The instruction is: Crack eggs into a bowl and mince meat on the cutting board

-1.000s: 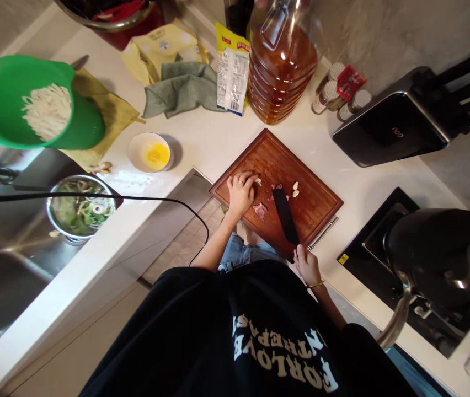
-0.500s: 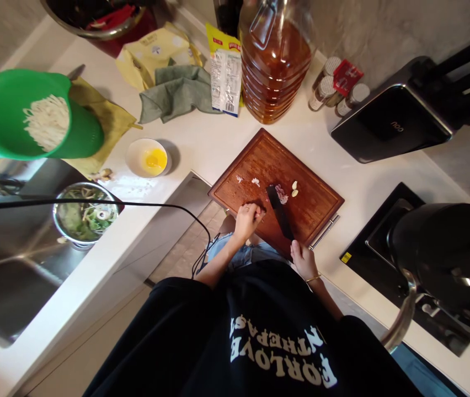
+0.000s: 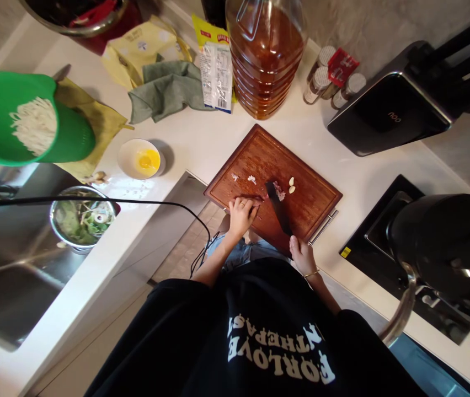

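Observation:
My right hand (image 3: 302, 253) is wrapped round the handle of a black kitchen knife (image 3: 279, 209). The blade lies across the wooden cutting board (image 3: 313, 201), its tip beside a small heap of chopped pinkish meat (image 3: 278, 191). To the left of the blade, my left hand (image 3: 241, 216) is closed, its bent fingers pressing a reddish piece of meat (image 3: 255, 198) onto the board. The fingers partly hide that piece. Two peeled garlic cloves (image 3: 292, 185) lie right of the heap. Small pale chopped bits (image 3: 252, 180) sit towards the board's left side.
Left of the board stand a bowl with egg (image 3: 139, 159), a green colander of noodles (image 3: 69, 132) and a sink (image 3: 7, 286) with a metal bowl of greens (image 3: 81, 215). Behind is an oil jug (image 3: 265, 66); right are a knife block (image 3: 388, 105) and a black pot (image 3: 442, 242). A cable (image 3: 148, 202) crosses the left.
The fingers of my left hand have shifted on the meat and are spread a little more along it. My right hand keeps its hold on the knife. The whole view has shifted slightly.

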Demonstrator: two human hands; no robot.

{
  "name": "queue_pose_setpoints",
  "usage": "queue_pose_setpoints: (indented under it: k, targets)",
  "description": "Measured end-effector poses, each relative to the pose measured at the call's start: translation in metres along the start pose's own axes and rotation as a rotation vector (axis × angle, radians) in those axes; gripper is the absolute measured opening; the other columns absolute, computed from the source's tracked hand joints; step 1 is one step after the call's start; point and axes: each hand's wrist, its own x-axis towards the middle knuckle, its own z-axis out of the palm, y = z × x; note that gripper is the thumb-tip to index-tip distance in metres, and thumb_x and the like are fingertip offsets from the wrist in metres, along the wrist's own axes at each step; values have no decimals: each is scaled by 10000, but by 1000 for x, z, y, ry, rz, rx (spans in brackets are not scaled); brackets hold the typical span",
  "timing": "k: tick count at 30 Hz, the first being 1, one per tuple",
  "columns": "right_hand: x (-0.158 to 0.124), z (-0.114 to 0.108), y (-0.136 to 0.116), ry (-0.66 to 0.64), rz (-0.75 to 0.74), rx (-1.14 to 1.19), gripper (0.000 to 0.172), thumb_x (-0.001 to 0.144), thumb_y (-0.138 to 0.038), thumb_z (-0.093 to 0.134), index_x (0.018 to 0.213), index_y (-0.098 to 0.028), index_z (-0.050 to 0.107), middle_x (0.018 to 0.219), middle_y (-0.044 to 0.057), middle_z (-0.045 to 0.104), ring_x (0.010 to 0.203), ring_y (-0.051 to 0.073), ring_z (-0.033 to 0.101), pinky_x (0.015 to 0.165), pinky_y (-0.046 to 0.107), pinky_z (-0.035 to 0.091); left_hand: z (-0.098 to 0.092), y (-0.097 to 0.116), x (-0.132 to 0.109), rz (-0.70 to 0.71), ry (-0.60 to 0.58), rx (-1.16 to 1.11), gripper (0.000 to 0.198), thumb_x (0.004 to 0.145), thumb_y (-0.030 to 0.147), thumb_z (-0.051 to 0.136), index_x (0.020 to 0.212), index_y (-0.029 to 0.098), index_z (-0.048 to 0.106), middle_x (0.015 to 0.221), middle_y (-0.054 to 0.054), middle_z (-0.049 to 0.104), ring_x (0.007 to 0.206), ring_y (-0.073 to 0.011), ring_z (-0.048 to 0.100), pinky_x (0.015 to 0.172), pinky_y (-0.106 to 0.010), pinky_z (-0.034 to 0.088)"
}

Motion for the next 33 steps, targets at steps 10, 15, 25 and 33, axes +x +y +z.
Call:
queue_pose_setpoints:
  k: [10, 15, 25, 33]
  targets:
    - [-1, 1, -3, -14, -49, -271, 514, 918, -528, 252, 779, -181, 604, 659, 78, 633, 610, 186, 576, 556, 270, 326, 8, 0, -17, 123, -30, -19, 241, 881, 365, 473, 1026, 214, 592, 1093, -104, 594, 1018, -234, 497, 906, -408, 311]
    - [-2, 5, -8, -13, -63, -350, 516, 924, -521, 245, 822, -181, 620, 707, 89, 654, 669, 204, 605, 575, 275, 328, 18, 0, -12, 102, -16, 8, 243, 903, 337, 425, 837, 186, 604, 911, -99, 591, 885, -219, 502, 811, -363, 363]
    - [-8, 4, -7, -54, -92, -436, 503, 927, -503, 263, 807, -171, 620, 666, 87, 646, 617, 192, 599, 547, 271, 298, 18, 0, -17, 130, -43, -2, 243, 890, 370, 448, 834, 199, 612, 873, -98, 573, 886, -236, 495, 798, -391, 350]
    - [2, 6, -21, -75, -62, -532, 498, 930, -514, 254, 839, -184, 615, 660, 79, 648, 569, 182, 581, 527, 272, 279, 17, 1, -13, 157, 0, 57, 302, 913, 321, 399, 716, 189, 587, 757, -73, 555, 799, -210, 485, 757, -352, 363]
